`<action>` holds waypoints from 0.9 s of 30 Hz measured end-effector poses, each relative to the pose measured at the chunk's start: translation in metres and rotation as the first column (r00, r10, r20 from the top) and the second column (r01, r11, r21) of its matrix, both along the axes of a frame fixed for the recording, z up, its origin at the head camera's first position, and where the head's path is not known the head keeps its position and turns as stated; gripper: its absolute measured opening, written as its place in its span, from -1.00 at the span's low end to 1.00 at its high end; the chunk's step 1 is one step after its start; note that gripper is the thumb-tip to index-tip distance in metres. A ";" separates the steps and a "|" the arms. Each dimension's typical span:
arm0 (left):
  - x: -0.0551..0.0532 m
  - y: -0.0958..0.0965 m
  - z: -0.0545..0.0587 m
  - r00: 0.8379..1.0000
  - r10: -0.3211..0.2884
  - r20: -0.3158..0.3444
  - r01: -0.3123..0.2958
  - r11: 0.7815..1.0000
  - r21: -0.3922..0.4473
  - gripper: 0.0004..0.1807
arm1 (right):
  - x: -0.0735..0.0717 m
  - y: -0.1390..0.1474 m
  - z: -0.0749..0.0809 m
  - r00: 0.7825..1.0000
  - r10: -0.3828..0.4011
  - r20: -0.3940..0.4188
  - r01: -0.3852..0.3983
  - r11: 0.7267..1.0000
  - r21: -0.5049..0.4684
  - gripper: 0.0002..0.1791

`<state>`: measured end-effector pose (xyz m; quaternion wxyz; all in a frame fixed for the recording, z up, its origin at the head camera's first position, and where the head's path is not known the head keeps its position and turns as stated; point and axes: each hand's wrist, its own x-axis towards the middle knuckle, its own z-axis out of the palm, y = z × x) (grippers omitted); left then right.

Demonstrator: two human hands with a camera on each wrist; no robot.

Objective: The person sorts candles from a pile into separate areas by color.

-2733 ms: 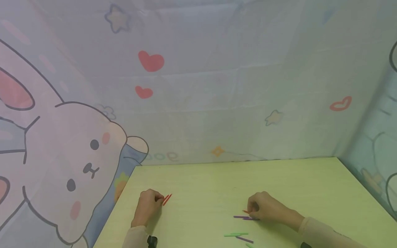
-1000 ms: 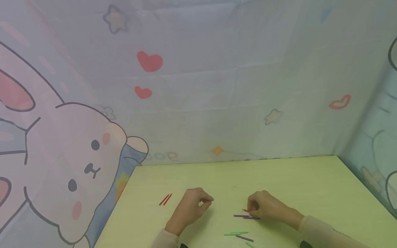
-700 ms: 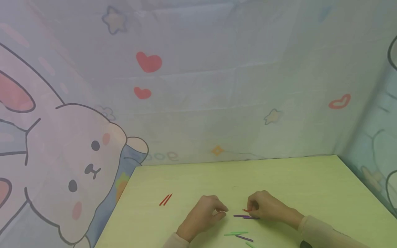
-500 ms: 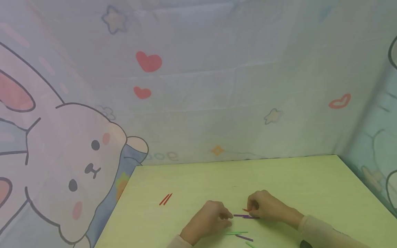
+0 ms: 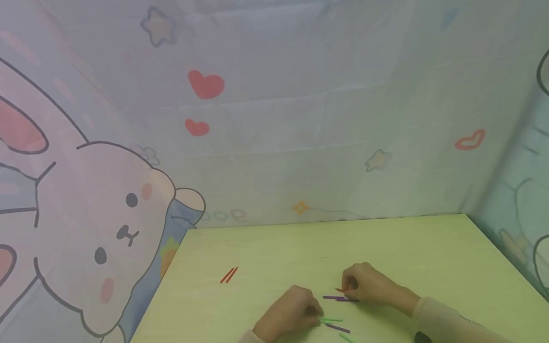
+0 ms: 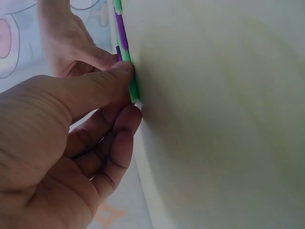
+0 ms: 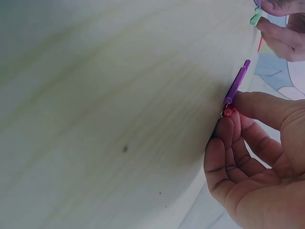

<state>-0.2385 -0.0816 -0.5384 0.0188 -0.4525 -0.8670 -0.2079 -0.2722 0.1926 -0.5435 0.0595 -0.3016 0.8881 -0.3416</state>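
My left hand [image 5: 291, 312] has its thumb and fingers at the left end of the thin green sticks [image 5: 335, 320] and pinches one; the left wrist view shows the thumb against that green stick [image 6: 134, 90]. Farther right, my right hand [image 5: 372, 284] pinches a short red stick [image 5: 339, 290], whose end [image 7: 228, 112] peeks out between thumb and fingers in the right wrist view. Two purple sticks [image 5: 332, 297] lie overlapping just beneath the right fingertips. Another purple stick [image 5: 340, 328] lies slanted below the green ones.
Two red sticks [image 5: 229, 275] lie side by side, slanted, on the left of the pale yellow table [image 5: 274, 252]. One more green stick [image 5: 346, 338] is cut off by the bottom edge of the head view. A cartoon-printed cloth [image 5: 274, 157] stands behind the table.
My left hand has left the two red sticks, moved right and down across the table, and closed its fingertips at the green sticks. The right hand stays put with its red stick.
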 end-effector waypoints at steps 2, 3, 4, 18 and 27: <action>0.001 0.000 0.000 1.000 -0.001 -0.011 0.001 1.000 -0.005 -0.88 | 0.000 0.000 0.000 1.000 -0.003 -0.002 0.003 1.000 0.007 -0.83; 0.001 0.000 0.001 1.000 -0.002 -0.018 0.002 1.000 -0.007 -0.89 | 0.000 0.000 0.000 1.000 -0.005 -0.003 0.005 1.000 0.010 -0.83; 0.002 0.000 0.002 1.000 -0.004 -0.027 0.004 1.000 -0.011 -0.90 | 0.000 0.000 0.000 1.000 -0.007 -0.004 0.007 1.000 0.012 -0.83; 0.006 -0.004 0.002 0.999 0.033 -0.023 -0.034 0.999 -0.022 -0.89 | 0.000 0.000 -0.002 1.000 -0.004 -0.012 0.004 1.000 0.013 -0.83; 0.005 -0.011 0.004 0.993 0.118 0.026 -0.117 0.992 -0.056 -0.87 | -0.001 0.000 -0.003 1.000 -0.002 -0.013 0.002 1.000 0.018 -0.83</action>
